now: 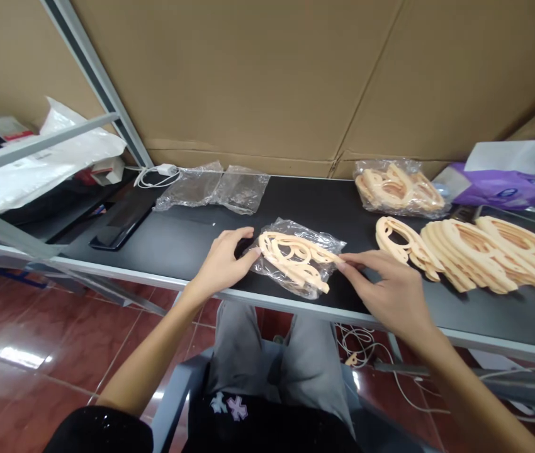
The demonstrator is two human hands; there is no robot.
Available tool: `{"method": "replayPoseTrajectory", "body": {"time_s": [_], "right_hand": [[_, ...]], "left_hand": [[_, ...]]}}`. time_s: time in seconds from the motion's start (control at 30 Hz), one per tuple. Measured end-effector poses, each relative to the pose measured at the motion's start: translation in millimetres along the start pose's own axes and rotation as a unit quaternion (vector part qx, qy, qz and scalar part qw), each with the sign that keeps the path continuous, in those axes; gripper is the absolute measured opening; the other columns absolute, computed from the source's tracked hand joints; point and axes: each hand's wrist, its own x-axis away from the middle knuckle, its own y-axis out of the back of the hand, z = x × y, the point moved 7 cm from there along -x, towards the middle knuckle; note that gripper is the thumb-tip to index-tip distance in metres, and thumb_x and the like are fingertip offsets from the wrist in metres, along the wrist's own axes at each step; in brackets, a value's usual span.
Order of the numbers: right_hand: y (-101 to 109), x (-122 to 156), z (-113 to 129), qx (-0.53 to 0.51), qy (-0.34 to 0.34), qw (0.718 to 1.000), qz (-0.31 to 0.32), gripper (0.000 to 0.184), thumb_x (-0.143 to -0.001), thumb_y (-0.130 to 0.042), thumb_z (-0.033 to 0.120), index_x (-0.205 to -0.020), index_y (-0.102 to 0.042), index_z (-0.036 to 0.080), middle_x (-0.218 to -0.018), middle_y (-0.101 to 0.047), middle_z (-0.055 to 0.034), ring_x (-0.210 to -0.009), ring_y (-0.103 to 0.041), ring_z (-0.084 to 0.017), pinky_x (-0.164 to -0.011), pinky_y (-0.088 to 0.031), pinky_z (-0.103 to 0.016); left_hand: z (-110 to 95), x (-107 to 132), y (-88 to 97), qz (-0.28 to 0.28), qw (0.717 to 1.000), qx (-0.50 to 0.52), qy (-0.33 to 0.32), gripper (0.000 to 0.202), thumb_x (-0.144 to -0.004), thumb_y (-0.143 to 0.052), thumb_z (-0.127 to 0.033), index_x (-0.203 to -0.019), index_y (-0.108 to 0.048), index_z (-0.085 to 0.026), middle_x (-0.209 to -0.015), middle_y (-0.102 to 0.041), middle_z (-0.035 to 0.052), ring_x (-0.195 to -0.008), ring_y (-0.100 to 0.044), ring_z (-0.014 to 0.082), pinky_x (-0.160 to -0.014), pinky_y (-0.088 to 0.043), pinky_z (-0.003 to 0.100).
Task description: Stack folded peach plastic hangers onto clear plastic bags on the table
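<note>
A clear plastic bag [312, 242] lies on the black table [173, 242] near its front edge, with pale cut-out wooden pieces [293, 258] partly inside it. My left hand [225, 261] grips the left end of the pieces and the bag, fingers curled. My right hand [388, 286] pinches the right end of the pieces at the bag's edge.
A row of more wooden pieces [475, 251] lies to the right, and a filled bag [397, 185] sits behind them. Empty clear bags [215, 185] rest at the back. A dark phone [116, 226], a white charger [166, 170] and a purple pack [503, 189] lie around.
</note>
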Motion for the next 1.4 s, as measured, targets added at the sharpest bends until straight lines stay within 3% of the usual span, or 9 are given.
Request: {"method": "replayPoseTrajectory", "body": {"time_s": [0.1,0.3,0.6,0.7,0.8,0.97,1.17,1.27,1.4], "right_hand": [[-5.2,-5.9,4.6,-0.009,0.011,1.0,0.003,0.017,-0.095,-0.065,0.035,-0.093,-0.079,0.025,-0.085,-0.077,-0.0047,-0.08,-0.069,-0.023,-0.075,-0.056,-0.042],[-19.1,-17.4,7.4,0.02,0.04,0.999,0.005,0.017,-0.094,-0.066,0.032,-0.093,-0.08,0.022,-0.077,-0.073,-0.0039,-0.075,-0.064,-0.022,-0.071,-0.051,-0.039],[-30.8,-29.1,3.9,0.03,0.041,0.998,0.035,0.019,-0.095,-0.064,0.031,-0.093,-0.081,0.023,-0.078,-0.074,-0.0045,-0.076,-0.061,-0.022,-0.073,-0.05,-0.04],[-16.0,-31.9,-2.6,0.038,0.048,0.998,0.017,0.021,-0.096,-0.061,0.03,-0.097,-0.081,0.024,-0.082,-0.075,-0.0054,-0.078,-0.064,-0.023,-0.076,-0.051,-0.041],[13.1,-29.8,-28.0,0.086,0.046,0.995,-0.024,0.022,-0.095,-0.061,0.033,-0.094,-0.079,0.022,-0.088,-0.077,-0.0084,-0.084,-0.068,-0.026,-0.084,-0.052,-0.045],[49.8,-13.3,-80.1,0.293,0.02,0.956,-0.011,0.038,-0.089,-0.066,0.053,-0.11,-0.076,0.022,-0.103,-0.074,-0.0165,-0.1,-0.064,-0.038,-0.085,-0.045,-0.053],[52.4,-1.0,-91.1,0.333,-0.007,0.942,0.026,0.045,-0.089,-0.063,0.063,-0.113,-0.072,0.026,-0.111,-0.075,-0.0147,-0.104,-0.063,-0.041,-0.084,-0.044,-0.057],[46.8,-1.7,-91.8,0.313,-0.034,0.947,0.058,0.048,-0.088,-0.062,0.065,-0.114,-0.072,0.025,-0.12,-0.074,-0.0144,-0.11,-0.064,-0.043,-0.088,-0.046,-0.061],[44.2,-3.7,-89.2,0.256,-0.039,0.963,0.077,0.042,-0.09,-0.058,0.055,-0.113,-0.072,0.022,-0.125,-0.071,-0.0153,-0.117,-0.064,-0.041,-0.097,-0.047,-0.06]], "left_hand": [[7.6,-3.6,-7.6,0.071,0.997,0.018,-0.009,0.032,-0.094,-0.061,-0.036,-0.122,-0.07,-0.023,-0.127,-0.075,0.0064,-0.122,-0.065,0.0275,-0.11,-0.047,0.051],[5.4,-0.4,-9.2,0.064,0.996,0.048,-0.034,0.025,-0.097,-0.06,-0.038,-0.114,-0.071,-0.023,-0.128,-0.072,0.0065,-0.122,-0.064,0.0252,-0.113,-0.044,0.048],[7.2,-0.7,-9.8,0.088,0.995,0.028,-0.026,0.033,-0.099,-0.057,-0.039,-0.125,-0.068,-0.023,-0.133,-0.067,0.0078,-0.127,-0.058,0.0267,-0.116,-0.041,0.05],[7.3,-0.6,-10.4,0.084,0.996,0.007,-0.031,0.034,-0.1,-0.055,-0.04,-0.127,-0.069,-0.023,-0.131,-0.066,0.0082,-0.125,-0.058,0.0266,-0.114,-0.041,0.051],[6.4,-0.1,-11.0,0.079,0.996,-0.006,-0.046,0.035,-0.1,-0.057,-0.042,-0.128,-0.068,-0.023,-0.129,-0.065,0.0088,-0.123,-0.059,0.0269,-0.113,-0.042,0.052],[0.8,2.2,-9.9,0.074,0.995,0.004,-0.069,0.028,-0.098,-0.059,-0.039,-0.117,-0.073,-0.023,-0.116,-0.068,0.0071,-0.112,-0.061,0.0248,-0.106,-0.045,0.049],[-6.1,5.3,-6.4,0.069,0.989,0.041,-0.127,0.023,-0.101,-0.055,-0.029,-0.107,-0.076,-0.022,-0.105,-0.069,0.0062,-0.101,-0.057,0.0222,-0.097,-0.05,0.043],[-6.5,6.6,-7.3,0.08,0.983,0.044,-0.157,0.027,-0.101,-0.051,-0.02,-0.109,-0.076,-0.022,-0.118,-0.067,0.0082,-0.112,-0.056,0.0237,-0.103,-0.049,0.045],[-9.9,9.5,-11.3,0.101,0.975,0.029,-0.194,0.031,-0.102,-0.049,-0.017,-0.121,-0.073,-0.021,-0.135,-0.063,0.0107,-0.128,-0.053,0.0264,-0.112,-0.046,0.05]]}}
